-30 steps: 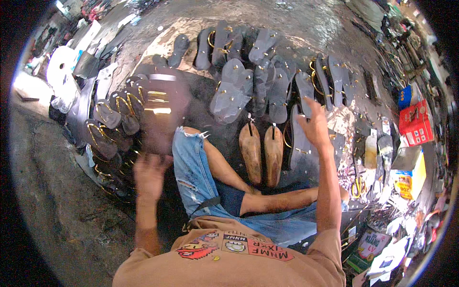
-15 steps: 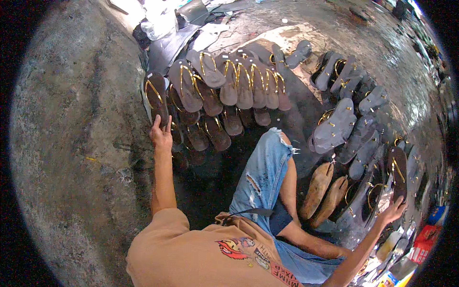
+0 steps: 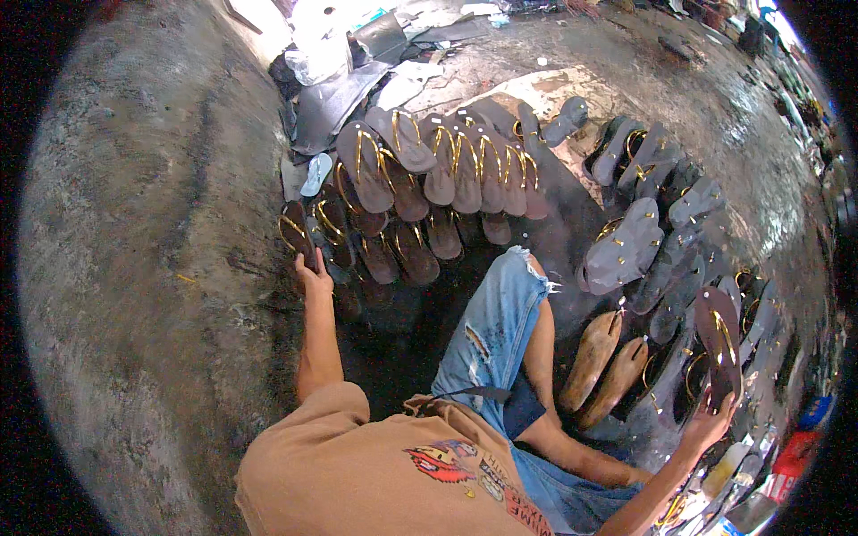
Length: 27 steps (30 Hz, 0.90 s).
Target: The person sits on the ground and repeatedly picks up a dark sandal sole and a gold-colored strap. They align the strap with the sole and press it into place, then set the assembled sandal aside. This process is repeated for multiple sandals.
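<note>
On the left, my left hand (image 3: 313,275) grips the heel end of a dark brown flip-flop (image 3: 293,228) with gold straps, beside the outer end of the flip-flop rows. Over at the right, my right hand (image 3: 710,420) is closed round the heel of another brown flip-flop (image 3: 718,330) with a gold strap, its toe pointing away from me. Several brown flip-flops with gold straps (image 3: 366,174) lie in overlapping rows ahead. Below the right-hand flip-flop are grey ones with gold fittings, partly hidden.
Two worn wooden foot forms (image 3: 592,359) rest right of my bent knee (image 3: 500,304). Grey soles with gold studs (image 3: 621,246) are heaped at right. A small pale blue sole (image 3: 316,174) lies by the left rows. Dark sheets and plastic scraps (image 3: 344,98) lie beyond.
My left hand has drawn its flip-flop nearer to me, uncovering the pale blue sole. My right hand has moved nearer and a little left with its flip-flop. The view has shifted slightly.
</note>
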### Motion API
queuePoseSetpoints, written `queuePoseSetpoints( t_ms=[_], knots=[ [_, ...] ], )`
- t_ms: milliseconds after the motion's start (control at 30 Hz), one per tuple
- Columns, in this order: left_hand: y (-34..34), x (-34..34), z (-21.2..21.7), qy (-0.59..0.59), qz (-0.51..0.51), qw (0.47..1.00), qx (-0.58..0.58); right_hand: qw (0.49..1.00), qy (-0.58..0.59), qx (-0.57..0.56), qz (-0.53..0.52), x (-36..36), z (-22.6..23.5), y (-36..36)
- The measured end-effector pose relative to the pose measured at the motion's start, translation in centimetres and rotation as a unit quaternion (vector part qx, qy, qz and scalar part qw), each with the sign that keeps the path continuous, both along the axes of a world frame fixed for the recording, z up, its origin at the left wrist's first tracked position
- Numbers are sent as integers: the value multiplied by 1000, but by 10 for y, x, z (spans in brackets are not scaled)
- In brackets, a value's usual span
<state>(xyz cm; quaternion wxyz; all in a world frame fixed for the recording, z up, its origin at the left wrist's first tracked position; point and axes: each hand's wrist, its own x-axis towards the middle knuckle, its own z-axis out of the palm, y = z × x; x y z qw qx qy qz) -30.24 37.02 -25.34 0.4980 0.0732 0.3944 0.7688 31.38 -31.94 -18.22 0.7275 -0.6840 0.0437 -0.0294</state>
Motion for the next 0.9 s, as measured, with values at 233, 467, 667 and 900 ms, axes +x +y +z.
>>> queuePoseSetpoints(
  t_ms=[233,467,667,900],
  knots=[
    [-40,-12,-8,-26,-27,987,-154,989,-72,-128,13,2,-31,-25],
    [-162,92,12,68,-292,934,-196,999,42,7,32,-50,11,-3],
    [-321,326,208,135,-698,663,235,925,140,265,232,-195,32,109],
    [-346,377,242,290,-689,391,537,961,-78,-124,236,-205,66,117]
  ],
)
